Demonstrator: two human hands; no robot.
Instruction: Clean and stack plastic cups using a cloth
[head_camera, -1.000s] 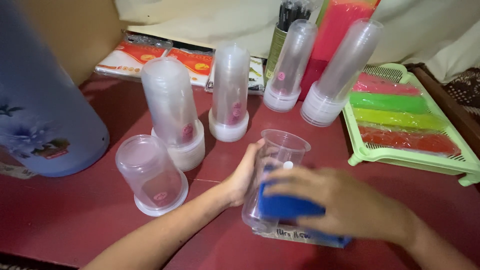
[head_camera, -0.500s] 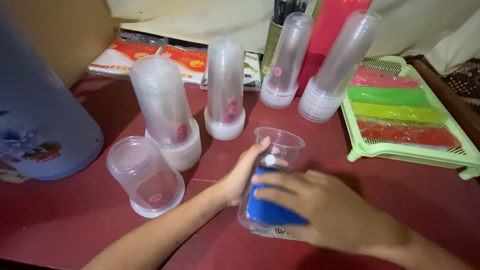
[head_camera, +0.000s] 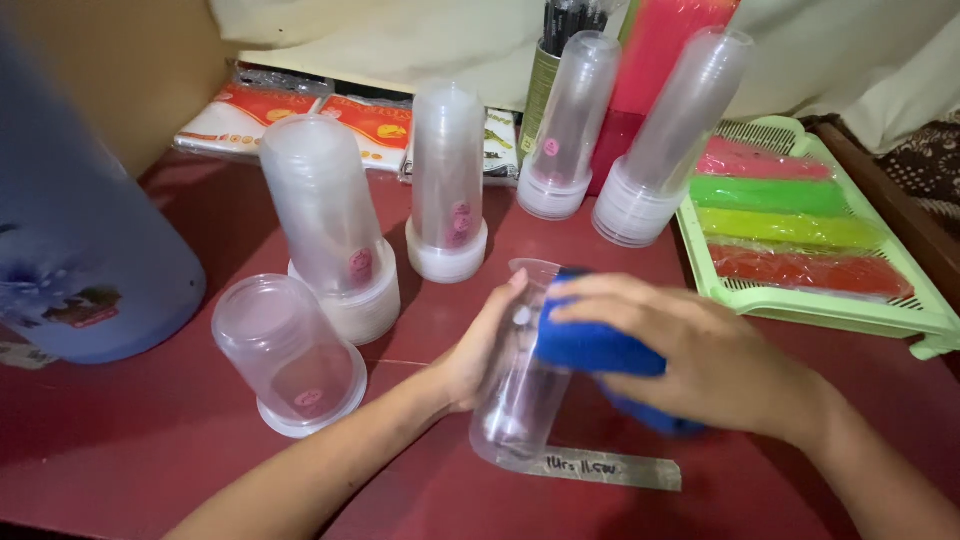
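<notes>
My left hand (head_camera: 478, 350) grips a clear plastic cup (head_camera: 515, 395) that stands a little tilted on the dark red table (head_camera: 150, 440). My right hand (head_camera: 700, 350) holds a blue cloth (head_camera: 590, 345) pressed against the upper side of the cup, near its rim. A strip of pale tape with writing (head_camera: 600, 468) lies on the table just in front of the cup.
Stacks of upturned clear cups stand behind: a short stack (head_camera: 290, 355), a tall stack (head_camera: 330, 230), a narrow stack (head_camera: 447, 185) and two leaning stacks (head_camera: 668, 125). A green tray (head_camera: 930, 320) with coloured packets is at the right. A large blue container (head_camera: 80, 240) stands at the left.
My right hand has slid the blue cloth up the cup from its lower side to near the rim, uncovering the tape strip on the table. The left hand keeps its hold.
</notes>
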